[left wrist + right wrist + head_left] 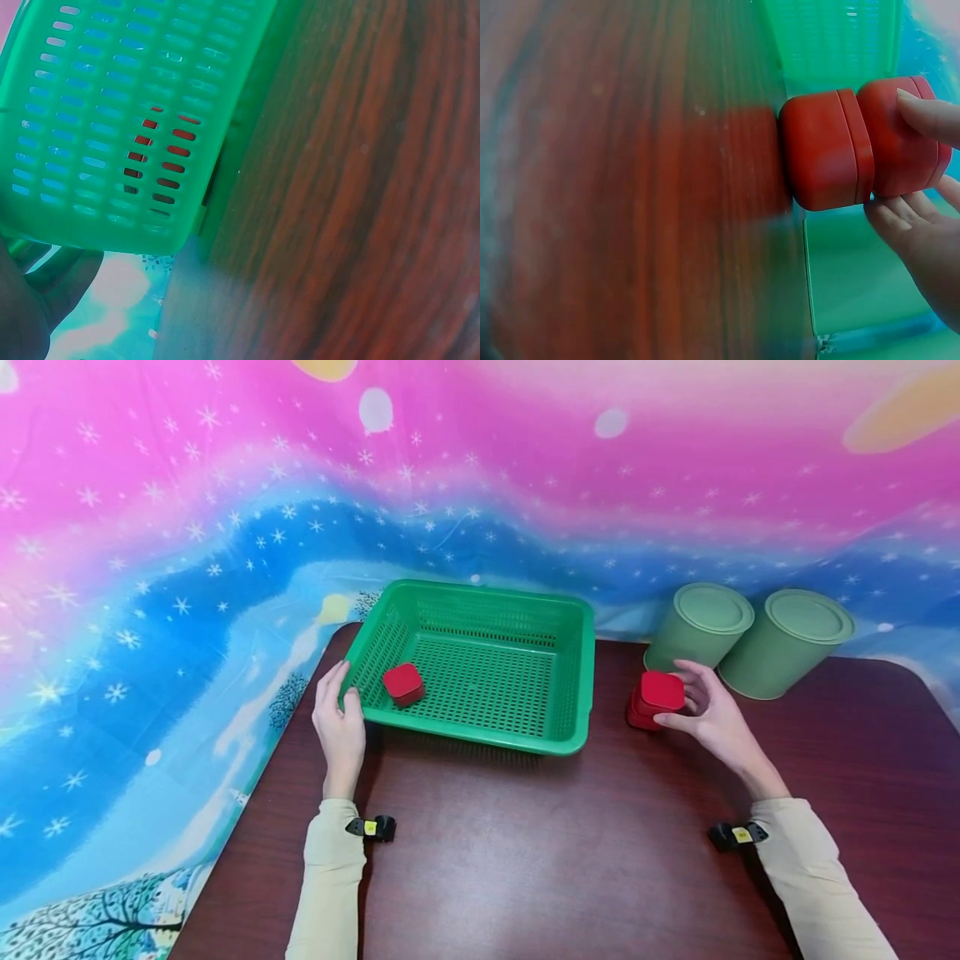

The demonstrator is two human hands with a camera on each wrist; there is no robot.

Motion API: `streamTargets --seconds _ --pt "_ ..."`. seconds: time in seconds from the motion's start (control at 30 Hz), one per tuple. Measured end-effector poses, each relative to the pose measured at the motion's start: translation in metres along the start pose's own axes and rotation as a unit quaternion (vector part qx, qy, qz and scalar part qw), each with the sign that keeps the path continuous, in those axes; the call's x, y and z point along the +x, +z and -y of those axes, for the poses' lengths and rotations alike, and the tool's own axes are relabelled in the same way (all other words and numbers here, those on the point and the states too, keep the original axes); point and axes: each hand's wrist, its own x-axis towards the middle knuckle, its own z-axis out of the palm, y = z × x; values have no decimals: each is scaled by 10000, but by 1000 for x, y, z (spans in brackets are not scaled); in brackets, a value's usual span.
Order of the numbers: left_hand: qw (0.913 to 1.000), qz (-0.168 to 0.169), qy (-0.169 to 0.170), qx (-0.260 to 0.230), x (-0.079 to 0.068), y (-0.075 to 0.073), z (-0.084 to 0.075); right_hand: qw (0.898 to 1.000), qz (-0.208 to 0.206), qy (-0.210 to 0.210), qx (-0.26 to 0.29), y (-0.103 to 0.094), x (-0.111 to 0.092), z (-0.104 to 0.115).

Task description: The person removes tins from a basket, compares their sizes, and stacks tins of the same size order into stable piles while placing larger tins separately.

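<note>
Two small red lidded tins with rounded corners stand stacked on the table at the right. The upper tin [662,691] is pinched between thumb and fingers of my right hand [712,718]. Below it the lower tin [821,152] stands on the table, its lid seam showing in the right wrist view. My left hand [339,727] grips the front left corner of a green plastic basket [480,737] at the rim, partly hidden by the basket in the left wrist view. Inside the basket, near that corner, sits another red tin [404,683].
Two large pale green lidded canisters, one left [701,622] and one right [786,643], stand behind my right hand at the table's back edge. A patterned pink and blue cloth [480,485] hangs behind the dark wooden table [540,843].
</note>
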Motion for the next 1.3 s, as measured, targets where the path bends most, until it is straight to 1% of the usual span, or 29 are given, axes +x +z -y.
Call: streamTargets --seconds 0.17,0.47,0.6,0.67,0.83,0.97,1.1,1.3 --pt "10000 13 -39 -3 -1 -1 0 9995 84 27 -310 0 -1 1" --pt "10000 -13 1 -33 -2 -1 2 9984 136 90 -547 -2 0 2" --pt "10000 -18 -2 -49 -2 -1 2 9981 206 80 -568 -3 0 4" --pt "10000 -8 -7 -44 -2 -1 2 9990 271 82 -348 -5 0 7" --pt "10000 -22 57 -60 0 -1 2 9994 294 -33 162 -9 1 25" --pt "10000 -25 66 -15 2 -1 1 9994 246 -233 -29 -10 5 47" --pt "10000 -19 42 20 3 -1 1 9983 324 -440 -206 -7 15 65" --pt "10000 12 34 13 0 0 1 9972 542 -464 -227 2 29 87"
